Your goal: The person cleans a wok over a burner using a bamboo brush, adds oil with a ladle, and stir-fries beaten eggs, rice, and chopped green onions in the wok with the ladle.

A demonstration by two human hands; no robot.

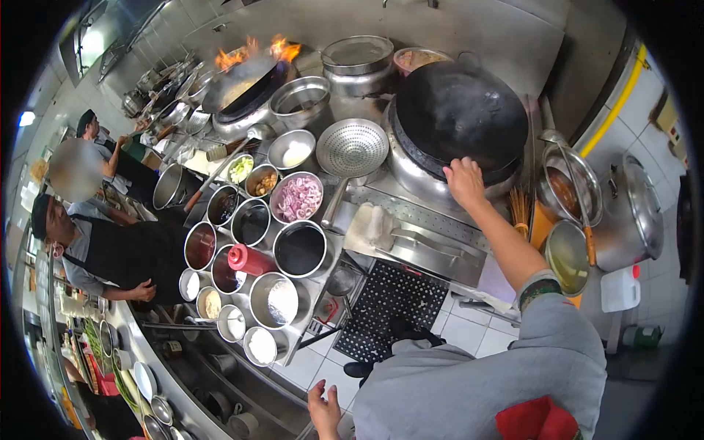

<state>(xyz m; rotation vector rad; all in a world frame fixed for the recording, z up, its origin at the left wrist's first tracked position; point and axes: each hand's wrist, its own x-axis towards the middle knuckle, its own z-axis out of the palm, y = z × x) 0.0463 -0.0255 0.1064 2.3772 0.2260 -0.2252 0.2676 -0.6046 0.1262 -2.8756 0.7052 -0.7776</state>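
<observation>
A black wok point(462, 110) with a little smoke over it sits on the right-hand burner ring. My right hand point(465, 182) is closed at the wok's near rim, opposite the ear handle at the back; the grip itself is partly covered by the fingers. Low in the view, my left hand point(323, 408) hangs in the air over the floor, fingers apart and nothing in them. A folded white cloth point(370, 229) lies on the steel counter left of my right arm. Further left, a perforated strainer point(353, 149) rests with its handle toward me.
Seasoning pots surround a red squeeze bottle point(251, 259) and a bowl of sliced onions point(297, 197). Flames rise behind another wok point(242, 92). A ladle point(579, 191) lies across a steel pot at right, near a bamboo brush point(519, 211). Co-workers point(121, 242) stand at left.
</observation>
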